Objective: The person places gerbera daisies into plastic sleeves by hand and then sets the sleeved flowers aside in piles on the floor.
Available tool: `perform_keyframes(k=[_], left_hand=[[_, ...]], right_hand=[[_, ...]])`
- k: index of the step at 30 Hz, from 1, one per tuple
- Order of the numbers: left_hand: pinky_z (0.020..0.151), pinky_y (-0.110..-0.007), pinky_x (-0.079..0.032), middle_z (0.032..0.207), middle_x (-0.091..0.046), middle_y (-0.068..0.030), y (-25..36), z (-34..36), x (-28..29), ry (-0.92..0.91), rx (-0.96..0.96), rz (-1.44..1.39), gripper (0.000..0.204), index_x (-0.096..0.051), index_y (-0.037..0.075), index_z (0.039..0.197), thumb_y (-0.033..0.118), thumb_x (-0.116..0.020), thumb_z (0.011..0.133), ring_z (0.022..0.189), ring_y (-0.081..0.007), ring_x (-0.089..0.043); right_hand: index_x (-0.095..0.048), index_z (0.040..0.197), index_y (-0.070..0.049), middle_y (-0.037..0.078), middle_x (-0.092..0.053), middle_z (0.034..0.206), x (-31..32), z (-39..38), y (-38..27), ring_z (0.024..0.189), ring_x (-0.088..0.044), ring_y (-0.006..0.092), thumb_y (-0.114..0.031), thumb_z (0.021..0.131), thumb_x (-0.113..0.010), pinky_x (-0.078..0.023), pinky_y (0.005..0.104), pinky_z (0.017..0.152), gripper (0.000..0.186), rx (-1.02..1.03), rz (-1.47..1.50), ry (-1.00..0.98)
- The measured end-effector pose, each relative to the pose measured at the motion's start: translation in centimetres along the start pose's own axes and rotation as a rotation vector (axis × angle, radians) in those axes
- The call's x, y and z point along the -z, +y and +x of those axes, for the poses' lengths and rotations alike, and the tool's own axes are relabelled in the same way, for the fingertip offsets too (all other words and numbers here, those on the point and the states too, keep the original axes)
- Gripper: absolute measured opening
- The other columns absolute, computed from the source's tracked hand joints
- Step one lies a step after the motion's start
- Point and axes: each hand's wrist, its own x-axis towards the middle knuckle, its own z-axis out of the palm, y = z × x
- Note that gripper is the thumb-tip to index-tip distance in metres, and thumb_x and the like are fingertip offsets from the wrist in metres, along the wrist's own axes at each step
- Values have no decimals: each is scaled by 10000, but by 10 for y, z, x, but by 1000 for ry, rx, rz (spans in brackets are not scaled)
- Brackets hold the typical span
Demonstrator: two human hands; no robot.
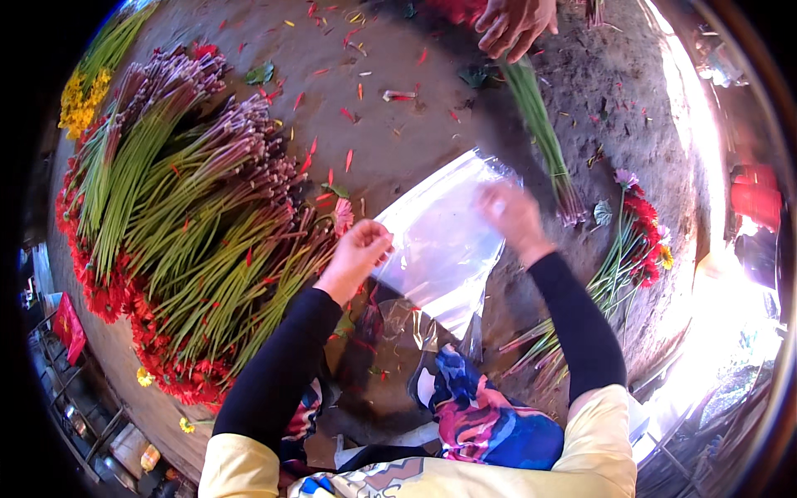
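Note:
Before me is a stack of clear plastic sleeves (440, 241), wide at the far end and narrowing toward my knees. My left hand (359, 256) is closed in a pinch on its left edge. Over the upper right part is my right hand (513, 217), smeared by motion, so its fingers cannot be made out. Beside my left arm lies a large heap of green-stemmed flowers (191, 199), their red heads (178, 349) toward the left and near side. One pink flower (343, 217) sits close to my left hand.
At the top, another person's hand (519, 29) grips a bunch of green stems (540, 124). Loose red flowers (641, 228) with long stems lie to the right. Yellow flowers (83, 100) are at the far left. Red petals (349, 158) and leaf scraps litter the ground.

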Motion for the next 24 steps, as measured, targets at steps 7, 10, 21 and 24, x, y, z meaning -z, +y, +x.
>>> perform_keyframes(k=[7, 10, 21, 24], left_hand=[[590, -219, -433, 739, -575, -17, -47, -17, -1, 186, 147, 75, 95, -538, 24, 912, 116, -559, 900, 655, -77, -549], [598, -220, -436, 741, -579, -19, -55, -29, 3, 201, 145, 120, 97, -544, 27, 925, 122, -549, 907, 663, -79, -552], [601, -209, -427, 765, -589, -8, -66, -71, 34, 201, 213, 101, 173, -545, 46, 968, 214, -554, 925, 668, -69, -531], [599, -205, -424, 773, -592, -2, -51, -84, 53, 118, 251, 160, 201, -541, 57, 977, 251, -556, 929, 670, -65, -531]], right_hand=[[-626, 941, -147, 58, -586, 869, -90, -109, -64, 809, -594, 269, -334, 790, -649, -479, 387, 699, 241, -118, 254, -538], [-615, 960, -159, 46, -571, 874, -103, -112, -60, 844, -586, 258, -372, 750, -675, -468, 381, 712, 306, -91, 215, -464], [-649, 772, -92, 74, -607, 817, -126, -106, -63, 832, -565, 305, -231, 779, -630, -457, 401, 740, 140, -163, 370, -400], [-673, 892, -60, 50, -643, 835, -99, -88, -67, 778, -597, 181, -197, 857, -608, -464, 289, 712, 155, -417, 642, -417]])
